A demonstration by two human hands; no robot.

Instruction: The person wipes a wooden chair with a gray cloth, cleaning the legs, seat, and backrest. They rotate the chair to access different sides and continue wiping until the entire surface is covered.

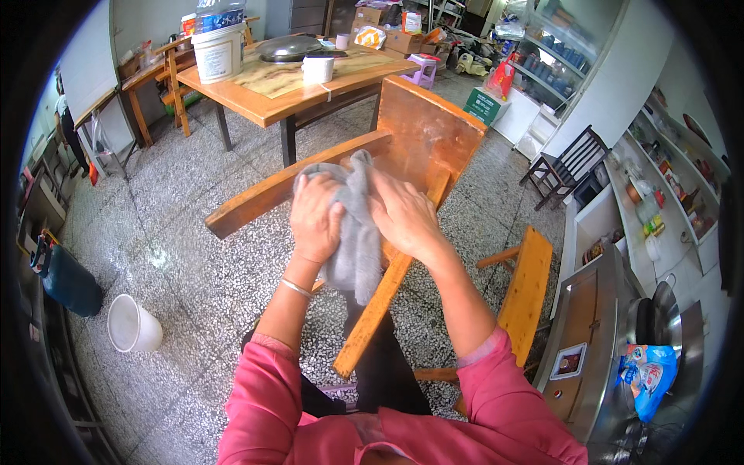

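A wooden bench or stool point(435, 119) is tipped over in front of me, its broad board at the far side and its legs pointing back towards me. My left hand point(317, 215) grips a bunched grey cloth point(354, 232) against the bench's middle. On the cloth's right side is my right hand point(407, 215), slightly blurred, its fingers along the cloth and partly hidden. Beneath my right wrist, one narrow leg point(372, 314) slants towards my lap. A thicker leg point(296, 177) reaches out to the left, past my left hand.
Ahead stands a table point(273, 107) with a white bucket point(218, 55), a lidded pan point(288, 47) and a cup point(318, 70). Another wooden bench point(526, 290) is close on my right, beside a steel-fronted counter point(587, 325). To the left are a white bin point(133, 325) and a dark jerrycan point(70, 282).
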